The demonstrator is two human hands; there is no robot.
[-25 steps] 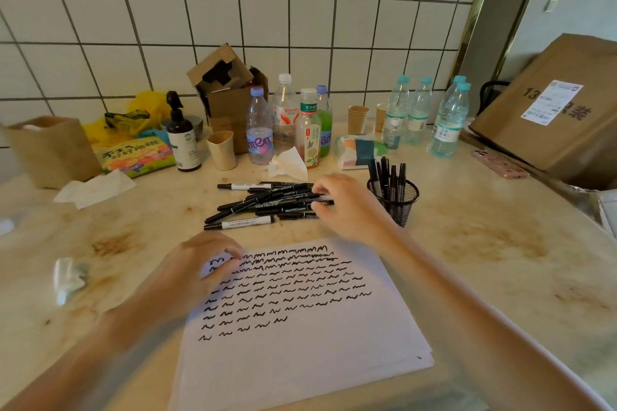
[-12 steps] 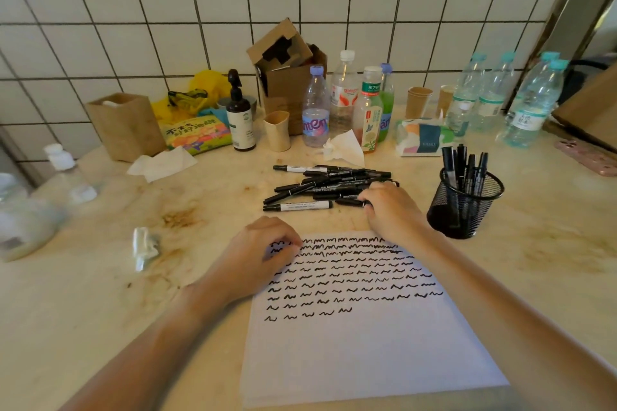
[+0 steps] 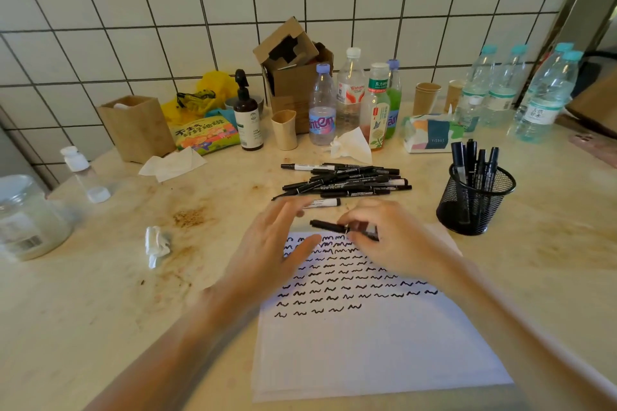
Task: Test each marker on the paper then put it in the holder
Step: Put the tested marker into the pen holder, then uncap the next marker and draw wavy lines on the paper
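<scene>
Right hand pinching black marker over paper, left hand beside — fingers spread

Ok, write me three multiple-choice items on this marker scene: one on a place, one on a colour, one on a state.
1. Where does the mesh holder stand?
A. To the right of the paper
B. On the paper
C. Behind the bottles

2. What colour are the squiggles on the paper?
A. Red
B. Black
C. Blue

3. What is the right hand doing?
A. Lying flat on the table
B. Reaching into the holder
C. Pinching a black marker above the paper's top edge

Answers: 1 A, the holder sits on the bare table beside the sheet's right side. 2 B, every row of marks is black. 3 C, its fingertips close round one end of the marker, while the left hand is spread open beside it.
</scene>
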